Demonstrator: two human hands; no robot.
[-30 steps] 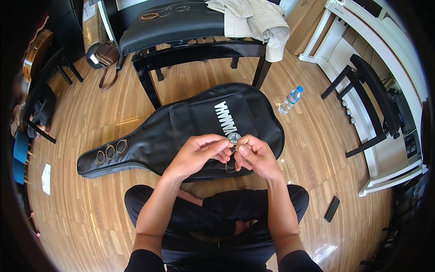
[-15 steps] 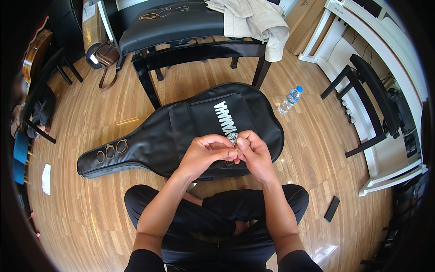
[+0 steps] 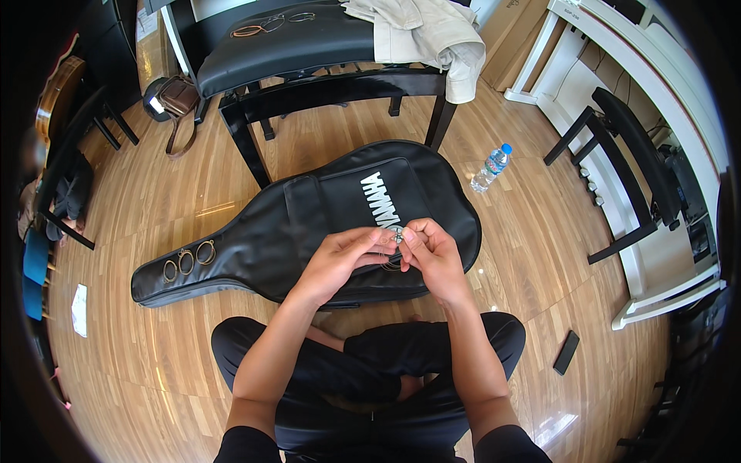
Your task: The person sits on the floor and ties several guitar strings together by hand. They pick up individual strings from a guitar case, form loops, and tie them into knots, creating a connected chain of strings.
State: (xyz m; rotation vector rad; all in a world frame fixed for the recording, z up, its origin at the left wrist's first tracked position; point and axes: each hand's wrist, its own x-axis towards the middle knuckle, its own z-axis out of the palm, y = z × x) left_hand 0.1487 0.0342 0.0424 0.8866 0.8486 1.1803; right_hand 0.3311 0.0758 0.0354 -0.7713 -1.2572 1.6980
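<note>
Above the body of a black guitar case (image 3: 309, 208), my left hand (image 3: 340, 261) and my right hand (image 3: 438, 253) meet with bent fingers. Between the fingertips is a thin coiled guitar string (image 3: 391, 267); part of its loop shows below them, and the rest is hidden by my fingers. My right thumb and index finger pinch it, and my left fingers close on it from the other side. On the neck of the case lie three coiled strings, among them a gold-coloured coil (image 3: 205, 251).
A black bench (image 3: 293, 58) beyond the case bears more coils (image 3: 247, 32) and a beige cloth (image 3: 428, 38). A water bottle (image 3: 492, 167) stands right of the case. A phone (image 3: 566, 353) lies on the floor near my right knee; a white paper (image 3: 79, 310) lies at left.
My left hand has shifted slightly left and its fingers have loosened a little around the string. My right hand keeps its pinch. The whole view has shifted slightly.
</note>
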